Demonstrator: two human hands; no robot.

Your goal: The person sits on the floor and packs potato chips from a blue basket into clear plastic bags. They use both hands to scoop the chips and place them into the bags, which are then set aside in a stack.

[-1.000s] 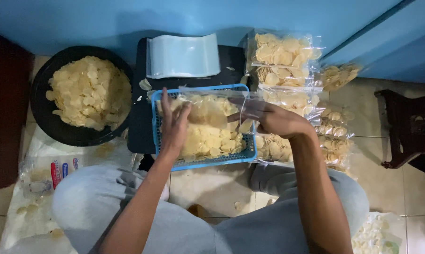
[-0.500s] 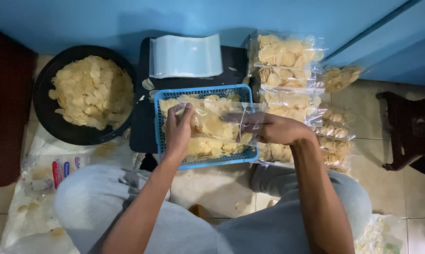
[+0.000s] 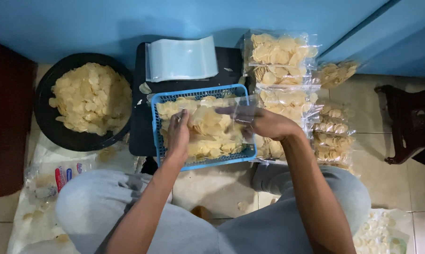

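A blue plastic basket (image 3: 200,165) holds pale round chips (image 3: 212,141) on a black stand in front of my knees. My left hand (image 3: 178,134) rests in the basket, fingers on the chips at its left side. My right hand (image 3: 264,123) grips a clear plastic bag (image 3: 217,113) that lies open across the top of the basket, with chips showing through it.
A black round tub (image 3: 48,127) full of chips stands at the left. A stack of flat clear bags (image 3: 182,59) lies behind the basket. Several filled chip bags (image 3: 280,54) are piled at the right. A dark stool (image 3: 410,122) stands at far right.
Both hands have drawn a little closer over the basket. The clear bag has shifted leftward across the chips, and my left hand has curled from flat to fingers-down.
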